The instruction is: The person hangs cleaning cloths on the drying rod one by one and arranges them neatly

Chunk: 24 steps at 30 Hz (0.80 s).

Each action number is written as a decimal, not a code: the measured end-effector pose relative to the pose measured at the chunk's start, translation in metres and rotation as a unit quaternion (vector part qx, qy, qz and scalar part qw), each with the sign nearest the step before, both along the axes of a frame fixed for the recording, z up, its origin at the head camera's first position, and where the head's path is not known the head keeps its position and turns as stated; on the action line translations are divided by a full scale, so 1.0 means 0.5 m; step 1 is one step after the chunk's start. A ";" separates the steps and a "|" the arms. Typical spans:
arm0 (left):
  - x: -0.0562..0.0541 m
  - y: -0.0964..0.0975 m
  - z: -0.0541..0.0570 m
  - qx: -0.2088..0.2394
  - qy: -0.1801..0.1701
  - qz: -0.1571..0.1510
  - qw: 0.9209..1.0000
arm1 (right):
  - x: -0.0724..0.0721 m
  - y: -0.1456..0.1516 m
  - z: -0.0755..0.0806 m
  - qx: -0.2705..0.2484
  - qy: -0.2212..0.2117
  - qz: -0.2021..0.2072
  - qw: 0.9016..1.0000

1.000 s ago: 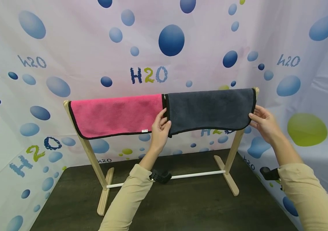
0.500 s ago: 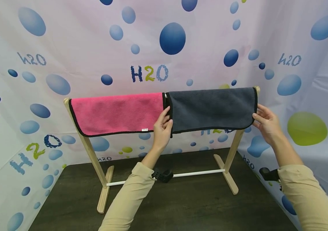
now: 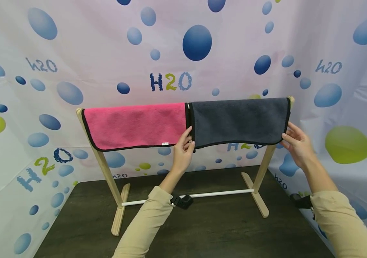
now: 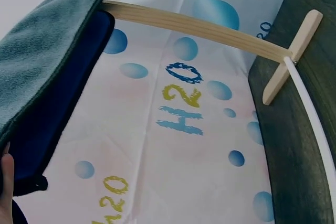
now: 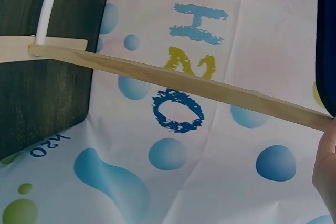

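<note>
A dark grey towel point(image 3: 239, 122) with black trim hangs folded over the right part of a wooden rack. Its left edge, near the lower corner, is pinched by my left hand point(image 3: 182, 154). My right hand point(image 3: 300, 147) pinches the lower right corner, thumb in front and fingers mostly hidden behind. In the left wrist view the front layer of the towel point(image 4: 50, 40) stands apart from a dark blue layer point(image 4: 58, 114) behind it. Only part of the right hand point(image 5: 326, 171) enters the right wrist view. A pink towel point(image 3: 136, 127) hangs beside the grey one.
The rack has wooden posts point(image 3: 265, 163) on flat feet point(image 3: 120, 211), joined low down by a white rod point(image 3: 219, 194). It stands on a dark table point(image 3: 215, 229). A printed curtain point(image 3: 99, 46) with blue dots surrounds the back and sides.
Both hands have stayed at the grey towel's edges, shifting slightly, and its lower hem has changed shape a little. The head view has shifted slightly. The pink towel still hangs in place.
</note>
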<state>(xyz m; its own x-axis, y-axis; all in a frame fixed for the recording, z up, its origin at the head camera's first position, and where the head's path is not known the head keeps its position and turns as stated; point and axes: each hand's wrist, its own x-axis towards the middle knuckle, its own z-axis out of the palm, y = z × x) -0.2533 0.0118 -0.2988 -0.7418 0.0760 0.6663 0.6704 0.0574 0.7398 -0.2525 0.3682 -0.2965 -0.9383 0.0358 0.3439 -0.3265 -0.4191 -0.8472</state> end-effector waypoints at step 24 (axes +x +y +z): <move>0.047 -0.054 -0.101 -0.033 -0.011 -0.021 0.999 | 0.054 -0.009 -0.117 0.022 -0.004 0.064 0.998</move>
<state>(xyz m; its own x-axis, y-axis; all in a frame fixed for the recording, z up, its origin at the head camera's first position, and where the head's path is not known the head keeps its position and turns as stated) -0.2300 -0.0153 -0.3492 -0.7512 0.1509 0.6426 0.6571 0.0775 0.7498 -0.2254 0.3636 -0.3550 -0.9372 -0.0994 0.3343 -0.2654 -0.4189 -0.8684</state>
